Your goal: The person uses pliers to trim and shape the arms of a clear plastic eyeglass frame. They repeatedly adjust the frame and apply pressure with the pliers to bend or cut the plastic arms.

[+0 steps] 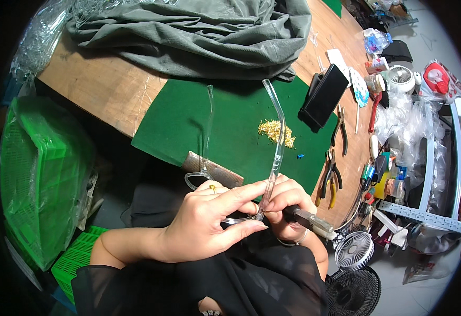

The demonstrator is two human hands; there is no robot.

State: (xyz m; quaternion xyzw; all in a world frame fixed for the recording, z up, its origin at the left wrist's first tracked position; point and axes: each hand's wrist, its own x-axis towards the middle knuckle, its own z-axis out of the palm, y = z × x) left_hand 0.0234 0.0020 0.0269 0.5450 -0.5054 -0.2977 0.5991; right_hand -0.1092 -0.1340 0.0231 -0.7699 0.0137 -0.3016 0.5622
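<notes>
A pair of clear plastic eyeglasses (276,158) is held up near my chest, both temples pointing away over the green mat. My left hand (201,221) closes on the front of the frame, its thumb and fingers pinching near the right hinge. My right hand (289,203) is closed at that same hinge, fingertips against the base of the right temple. A dark-handled tool with a grey metal end (314,221) sticks out of my right hand; its working tip is hidden. Beyond lies a pile of tiny gold-coloured pieces (276,131), with a small blue piece (301,156) nearby.
The green mat (172,121) lies on a wooden table (98,79). Grey cloth (199,37) covers the far side. A black phone (325,97) and two pliers (340,129) lie to the right. A green crate (46,174) stands left, small fans (354,250) at lower right.
</notes>
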